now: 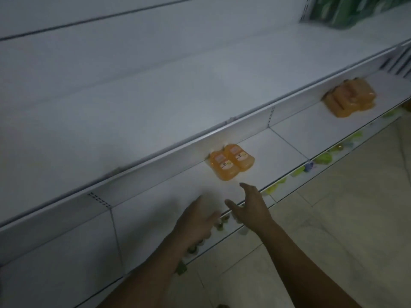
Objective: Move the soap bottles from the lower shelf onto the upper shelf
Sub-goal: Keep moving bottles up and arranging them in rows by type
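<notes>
White store shelving fills the view, with pale floor tiles [333, 218] at lower right.

Two orange soap bottles [231, 162] stand side by side, touching, at the back of the lower shelf [289, 138], against its rear wall and under the front lip of the upper shelf [133, 112]; each carries a pale label with a small dark mark, the writing too blurred to read. Further right on the same lower shelf, well apart, sits a blurred cluster of orange bottles [349, 97]. Both hands hover over the front edge of the lower shelf, near the pair but not touching it: the left hand [196, 221] is open and blurred, holding nothing; the right hand [250, 206] is spread wide, thumb apart from the fingers, empty. Green packaging [347, 10] shows at the upper shelf's far right corner.
</notes>
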